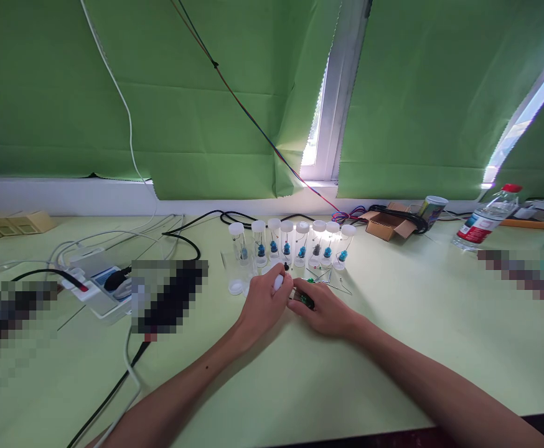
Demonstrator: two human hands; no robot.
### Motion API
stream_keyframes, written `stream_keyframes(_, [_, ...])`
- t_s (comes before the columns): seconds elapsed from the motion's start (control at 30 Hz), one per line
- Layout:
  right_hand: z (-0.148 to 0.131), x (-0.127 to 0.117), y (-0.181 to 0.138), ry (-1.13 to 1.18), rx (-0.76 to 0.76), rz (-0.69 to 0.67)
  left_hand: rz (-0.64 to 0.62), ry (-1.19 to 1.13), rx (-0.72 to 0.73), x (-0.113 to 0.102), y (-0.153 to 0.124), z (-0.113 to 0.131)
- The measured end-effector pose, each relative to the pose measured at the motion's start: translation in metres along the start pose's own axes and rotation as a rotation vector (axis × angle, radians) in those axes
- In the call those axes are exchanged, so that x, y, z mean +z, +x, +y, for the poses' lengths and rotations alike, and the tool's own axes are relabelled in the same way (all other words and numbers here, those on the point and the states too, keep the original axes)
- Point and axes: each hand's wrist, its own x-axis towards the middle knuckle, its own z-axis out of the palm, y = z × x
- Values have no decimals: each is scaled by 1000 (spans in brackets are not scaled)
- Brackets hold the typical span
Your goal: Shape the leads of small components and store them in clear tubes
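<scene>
My left hand (pixel 263 297) is closed around a small white piece (pixel 278 282), whose kind I cannot make out. A little black bit (pixel 286 266) shows just beyond its fingertips. Close beside it, my right hand (pixel 330 309) is curled on a dark tool with green on it (pixel 304 299), mostly covered by the fingers. Behind both hands stands a row of several clear vials (pixel 302 246) with white caps, each containing a small part, mostly blue, with thin wires. Thin wire pieces and small coloured bits (pixel 319 275) lie right of the hands. A loose white cap (pixel 236 287) rests at the left.
White power strip (pixel 108 302) and cables occupy the left side. Black cables (pixel 234 218) run behind the vials. An open cardboard box (pixel 386 223), a can (pixel 432 211) and a plastic bottle (pixel 484 219) stand at the back right. Green blinds (pixel 234 124) hang behind the table.
</scene>
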Motion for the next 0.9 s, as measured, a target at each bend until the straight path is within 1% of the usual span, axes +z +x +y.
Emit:
stream_keyframes(0.2, [-1,0,1,-14,1,-1,-28,-14,-20,-1,0,2])
stream_keyframes(0.53, [0,0,1,-29,-2,-24,-43,78,-55,-1,2,-1])
stream_keyframes(0.9, [-3,-1,1,-47,-9,-27,-10,118,-33,1,3,-6])
